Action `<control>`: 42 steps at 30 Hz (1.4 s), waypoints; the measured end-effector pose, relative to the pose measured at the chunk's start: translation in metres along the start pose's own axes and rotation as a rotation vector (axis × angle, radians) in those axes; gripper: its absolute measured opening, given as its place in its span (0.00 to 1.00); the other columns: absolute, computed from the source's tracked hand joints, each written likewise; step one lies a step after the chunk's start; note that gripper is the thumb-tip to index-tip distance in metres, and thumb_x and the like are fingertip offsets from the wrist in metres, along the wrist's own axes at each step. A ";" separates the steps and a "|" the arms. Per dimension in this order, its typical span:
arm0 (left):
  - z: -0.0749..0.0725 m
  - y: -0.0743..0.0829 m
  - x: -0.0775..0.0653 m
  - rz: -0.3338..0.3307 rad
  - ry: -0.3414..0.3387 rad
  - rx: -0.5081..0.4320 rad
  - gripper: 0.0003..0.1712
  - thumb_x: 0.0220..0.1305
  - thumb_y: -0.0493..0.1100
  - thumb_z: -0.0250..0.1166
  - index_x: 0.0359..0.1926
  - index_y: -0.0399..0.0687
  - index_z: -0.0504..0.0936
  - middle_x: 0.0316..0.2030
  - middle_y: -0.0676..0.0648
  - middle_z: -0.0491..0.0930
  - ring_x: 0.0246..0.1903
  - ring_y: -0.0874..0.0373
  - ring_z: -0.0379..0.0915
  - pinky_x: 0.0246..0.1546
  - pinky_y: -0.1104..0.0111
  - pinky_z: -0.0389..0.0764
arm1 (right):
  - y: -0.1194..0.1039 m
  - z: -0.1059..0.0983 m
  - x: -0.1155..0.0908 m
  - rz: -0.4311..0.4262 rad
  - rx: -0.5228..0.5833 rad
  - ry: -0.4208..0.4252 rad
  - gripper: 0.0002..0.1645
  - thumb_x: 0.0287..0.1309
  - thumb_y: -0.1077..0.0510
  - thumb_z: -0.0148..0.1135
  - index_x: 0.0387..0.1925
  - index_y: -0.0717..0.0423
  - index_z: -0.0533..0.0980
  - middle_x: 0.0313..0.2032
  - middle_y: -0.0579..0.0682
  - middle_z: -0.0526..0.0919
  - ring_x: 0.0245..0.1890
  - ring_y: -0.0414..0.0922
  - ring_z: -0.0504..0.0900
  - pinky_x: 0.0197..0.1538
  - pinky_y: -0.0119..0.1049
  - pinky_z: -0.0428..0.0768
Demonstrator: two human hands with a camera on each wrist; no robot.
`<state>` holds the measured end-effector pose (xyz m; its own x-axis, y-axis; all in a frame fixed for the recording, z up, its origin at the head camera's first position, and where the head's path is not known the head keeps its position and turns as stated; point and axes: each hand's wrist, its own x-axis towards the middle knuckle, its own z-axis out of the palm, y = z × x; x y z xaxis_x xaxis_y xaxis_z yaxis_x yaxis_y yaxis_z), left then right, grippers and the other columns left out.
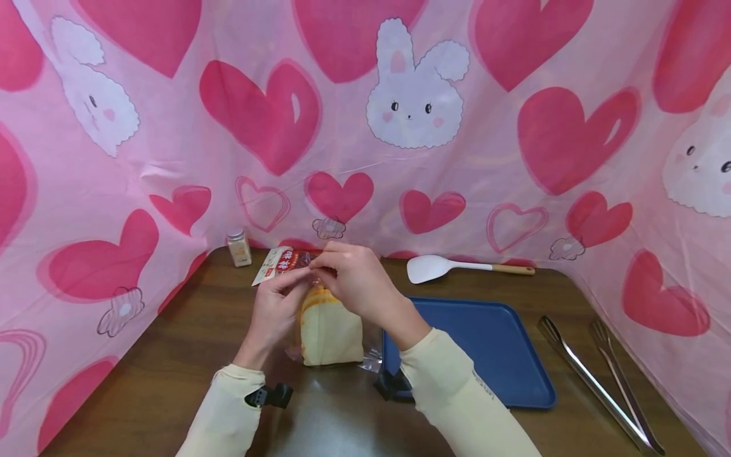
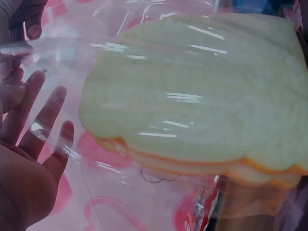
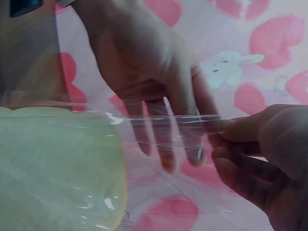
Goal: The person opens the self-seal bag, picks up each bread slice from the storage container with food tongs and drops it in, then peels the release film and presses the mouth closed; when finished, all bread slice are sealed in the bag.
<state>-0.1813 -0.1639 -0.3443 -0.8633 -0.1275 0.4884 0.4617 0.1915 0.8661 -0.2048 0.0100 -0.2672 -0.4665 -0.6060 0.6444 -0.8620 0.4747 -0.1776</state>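
Sliced white bread with a golden crust stands upright in a clear plastic bag on the table. My left hand and my right hand meet above the bread. Both pinch the gathered top end of the bag between thumb and forefinger. In the left wrist view, the other fingers of my left hand are spread beside the stretched film. The right wrist view shows my right hand gripping the bag's narrow end, with my left hand behind the film.
A blue tray lies right of the bread, partly behind my right sleeve. Behind it is a white spatula; metal tongs lie at the far right. A small seasoning jar and a red-and-white printed package are at the back left.
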 end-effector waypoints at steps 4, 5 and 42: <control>-0.003 -0.001 -0.001 0.025 -0.031 0.052 0.13 0.73 0.28 0.63 0.55 0.29 0.87 0.53 0.30 0.87 0.48 0.76 0.81 0.50 0.80 0.82 | -0.001 -0.005 0.001 0.022 0.013 -0.033 0.10 0.60 0.58 0.78 0.43 0.54 0.91 0.40 0.48 0.91 0.40 0.43 0.89 0.50 0.34 0.89; -0.003 -0.001 -0.001 0.027 -0.034 0.057 0.13 0.73 0.28 0.63 0.55 0.29 0.86 0.53 0.30 0.87 0.48 0.75 0.81 0.50 0.80 0.82 | -0.002 -0.006 0.001 0.011 -0.013 -0.036 0.09 0.61 0.57 0.77 0.43 0.54 0.90 0.40 0.48 0.91 0.41 0.43 0.89 0.50 0.34 0.89; -0.003 0.002 0.000 0.015 -0.055 -0.078 0.19 0.75 0.32 0.63 0.63 0.35 0.83 0.55 0.44 0.89 0.50 0.68 0.86 0.53 0.69 0.87 | -0.004 0.027 -0.011 0.232 -0.037 0.294 0.05 0.73 0.61 0.60 0.45 0.59 0.74 0.38 0.53 0.77 0.23 0.43 0.77 0.24 0.31 0.77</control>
<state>-0.1798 -0.1661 -0.3421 -0.8651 -0.0714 0.4965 0.4871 0.1163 0.8656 -0.2017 -0.0025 -0.2934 -0.5669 -0.2734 0.7771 -0.7299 0.6041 -0.3199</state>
